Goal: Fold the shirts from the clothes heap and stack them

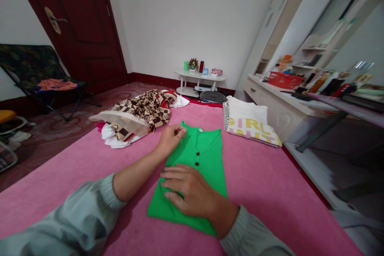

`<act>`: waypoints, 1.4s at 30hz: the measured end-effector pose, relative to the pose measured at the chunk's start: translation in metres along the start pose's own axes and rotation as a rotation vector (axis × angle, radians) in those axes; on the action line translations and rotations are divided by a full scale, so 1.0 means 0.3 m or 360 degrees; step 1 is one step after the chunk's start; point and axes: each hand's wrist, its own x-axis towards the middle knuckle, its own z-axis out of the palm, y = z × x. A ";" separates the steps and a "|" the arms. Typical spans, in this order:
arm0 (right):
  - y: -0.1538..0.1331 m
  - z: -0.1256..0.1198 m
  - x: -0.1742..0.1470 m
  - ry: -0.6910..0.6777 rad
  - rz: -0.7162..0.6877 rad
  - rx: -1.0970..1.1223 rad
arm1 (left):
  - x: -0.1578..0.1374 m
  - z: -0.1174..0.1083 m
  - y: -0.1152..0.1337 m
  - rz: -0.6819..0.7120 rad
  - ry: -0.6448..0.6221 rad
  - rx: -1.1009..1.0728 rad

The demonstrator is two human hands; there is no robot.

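Observation:
A green V-neck top (207, 150) with two dark buttons lies folded into a narrow rectangle on the pink bed cover (252, 192). At its upper left shoulder, my left hand (172, 138) has its fingers closed on the edge of the cloth. My right hand (187, 188) rests flat across the lower middle of the top, fingers stretched toward its left side. Both arms wear grey-green sleeves with ribbed cuffs.
A heap of brown checked and white clothes (144, 112) lies at the far left of the bed. Folded white clothing with "GIRL" lettering (249, 120) sits at the far right. Beyond stand a low white table (199, 74) and, rightward, a cluttered dresser with a red basket (285, 80).

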 end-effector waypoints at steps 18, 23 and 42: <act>0.305 -0.116 -0.105 -0.0028 0.1591 -0.0772 | -0.116 0.058 -0.012 0.0284 -0.0518 0.1038; 0.299 -0.127 -0.102 -0.0026 0.1648 -0.0838 | -0.127 0.049 -0.004 0.0243 -0.0568 0.1137; -0.088 0.013 -0.225 -0.0028 0.1306 -0.0728 | -0.493 -0.021 0.113 0.0391 -0.0635 0.1199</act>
